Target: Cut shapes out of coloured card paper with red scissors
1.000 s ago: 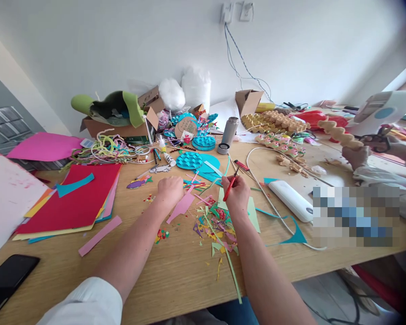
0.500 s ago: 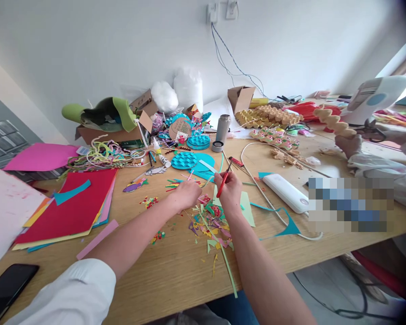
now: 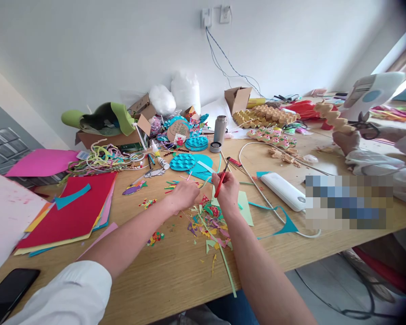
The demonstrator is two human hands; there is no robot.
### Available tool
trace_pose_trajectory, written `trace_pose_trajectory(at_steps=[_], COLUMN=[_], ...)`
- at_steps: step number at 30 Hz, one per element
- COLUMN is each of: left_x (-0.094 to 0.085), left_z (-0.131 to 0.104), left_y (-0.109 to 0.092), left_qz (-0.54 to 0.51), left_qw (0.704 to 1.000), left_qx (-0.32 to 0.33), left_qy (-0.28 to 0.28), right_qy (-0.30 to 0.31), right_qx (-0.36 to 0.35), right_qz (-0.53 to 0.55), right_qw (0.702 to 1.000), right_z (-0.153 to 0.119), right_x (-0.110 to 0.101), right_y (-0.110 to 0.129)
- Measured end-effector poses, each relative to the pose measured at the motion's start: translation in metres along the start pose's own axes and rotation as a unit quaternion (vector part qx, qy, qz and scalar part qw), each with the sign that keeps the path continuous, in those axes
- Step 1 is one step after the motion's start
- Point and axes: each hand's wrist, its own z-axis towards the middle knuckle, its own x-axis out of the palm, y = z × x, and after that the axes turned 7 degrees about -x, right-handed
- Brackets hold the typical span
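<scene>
My right hand is closed around red-handled scissors, their dark tip pointing up and away. Close on its left, my left hand is closed in a pinch; what its fingers hold is hidden. A narrow pale green paper strip runs between the two hands. Just beyond them lies a light strip over blue card. Under and in front of my hands spreads a pile of coloured paper scraps. A pale green sheet lies by my right wrist.
Coloured paper sheets and a phone are on the left. A steel flask stands behind the blue egg-carton pieces. On the right are a white glue gun, its cable, and another person's hand with an egg-carton strip.
My view has shifted slightly. My two hands stay close together in nearly the same pose, the right still holding the scissors. The other person's hands at the right have moved a little.
</scene>
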Motion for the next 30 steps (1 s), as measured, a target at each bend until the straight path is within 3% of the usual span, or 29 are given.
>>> trace_pose_trajectory(at_steps=[2, 5, 10, 13, 15, 21, 30], left_x=[-0.004, -0.002, 0.010, 0.011, 0.011, 0.012, 0.010], left_z=[-0.004, -0.006, -0.004, -0.004, -0.004, -0.005, -0.011], left_y=[0.009, 0.026, 0.042, 0.041, 0.038, 0.036, 0.034], left_qz=[-0.059, -0.219, -0.441, -0.468, -0.479, -0.488, -0.521], left_qw=[0.996, 0.966, 0.887, 0.877, 0.872, 0.868, 0.839], left_qx=[-0.059, -0.136, -0.136, -0.112, -0.100, -0.088, -0.156], left_qy=[-0.018, -0.034, -0.012, -0.001, 0.005, 0.020, 0.025], right_qy=[0.005, 0.027, 0.125, 0.183, 0.190, 0.143, 0.079], right_qx=[0.007, 0.019, 0.032, 0.038, 0.044, 0.046, 0.078], right_qz=[0.001, -0.002, 0.018, 0.059, 0.069, 0.059, 0.103], right_qw=[1.000, 0.999, 0.991, 0.981, 0.978, 0.987, 0.988], right_z=[0.000, 0.001, -0.001, -0.003, -0.004, -0.004, 0.001], right_x=[0.000, 0.001, 0.006, 0.011, 0.013, 0.014, 0.011], right_y=[-0.001, -0.003, -0.006, -0.005, -0.004, -0.006, -0.014])
